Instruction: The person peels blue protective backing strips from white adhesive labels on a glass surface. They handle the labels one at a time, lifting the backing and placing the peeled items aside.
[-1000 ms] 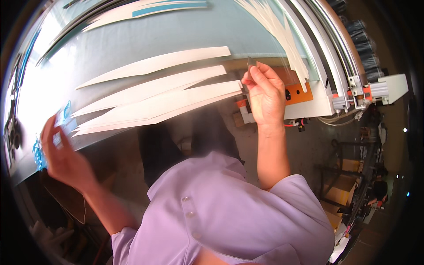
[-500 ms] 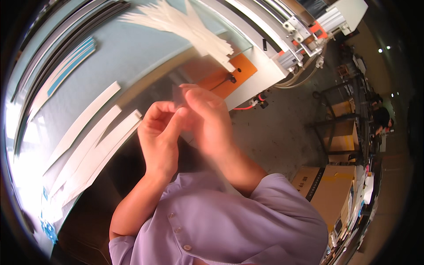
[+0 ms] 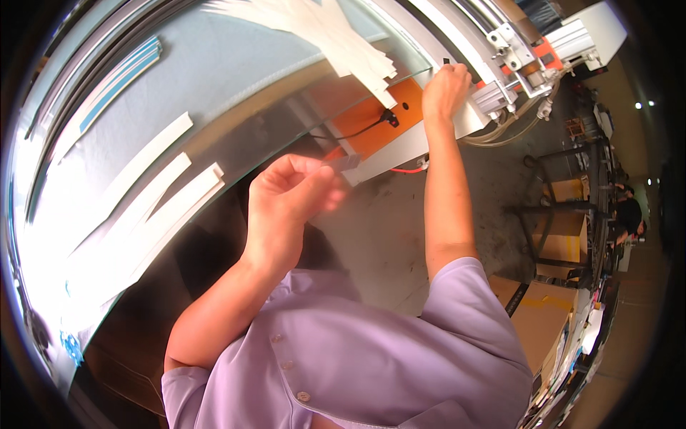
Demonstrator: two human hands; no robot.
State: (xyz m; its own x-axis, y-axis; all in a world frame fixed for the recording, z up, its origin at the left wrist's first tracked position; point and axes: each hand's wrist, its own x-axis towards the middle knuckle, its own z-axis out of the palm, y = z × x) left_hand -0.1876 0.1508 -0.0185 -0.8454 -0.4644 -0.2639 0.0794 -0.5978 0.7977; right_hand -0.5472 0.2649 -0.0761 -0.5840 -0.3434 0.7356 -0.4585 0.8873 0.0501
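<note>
My left hand (image 3: 293,193) is raised in front of my chest, its thumb and fingers pinched on a small clear plastic piece (image 3: 348,163). The piece juts out to the right of the fingertips. My right arm stretches forward to the white-framed machine (image 3: 468,120). There my right hand (image 3: 446,91) is closed with curled fingers against the frame, beside a small black part (image 3: 446,61). Whatever those fingers hold is hidden. A fan of white strips (image 3: 336,36) lies on the glass tabletop (image 3: 236,71), to the left of that hand.
More white strips (image 3: 153,193) and blue-and-white strips (image 3: 121,82) lie on the table's left. An orange panel (image 3: 393,125) with a black cable is below the glass. Metal cylinders and hoses (image 3: 525,61) stand at the far right. Cardboard boxes (image 3: 547,314) are on my right.
My hands were together in front of me and have parted. The right one has moved forward and right to the machine frame; the left still pinches the clear piece.
</note>
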